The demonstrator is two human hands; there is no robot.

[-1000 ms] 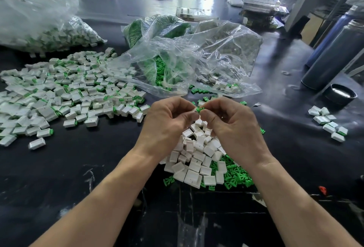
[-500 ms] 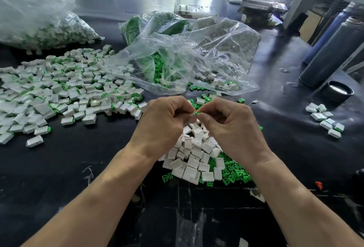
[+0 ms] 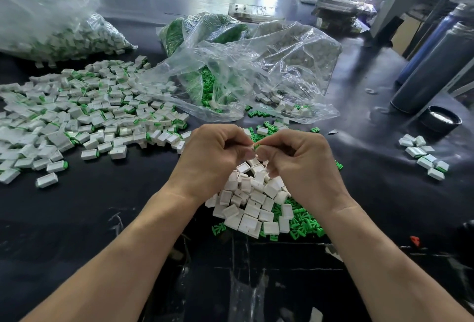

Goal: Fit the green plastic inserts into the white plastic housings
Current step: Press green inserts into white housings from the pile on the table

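Both hands curled knuckle-to-knuckle over the white housing pile (image 3: 252,201) so feedstock sits directly beneath: right hand (image 3: 300,165) pinches a green insert (image 3: 256,146) at fingertips, left hand (image 3: 215,157) curled closed opposite it, presumably steadying a housing, contents hidden.

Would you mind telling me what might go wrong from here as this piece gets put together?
The green insert shows only as a sliver between the left hand and the right hand, so it may slip and drop unnoticed into the loose pile of white housings below. Also, the finished pieces lie close by and could get mixed in.
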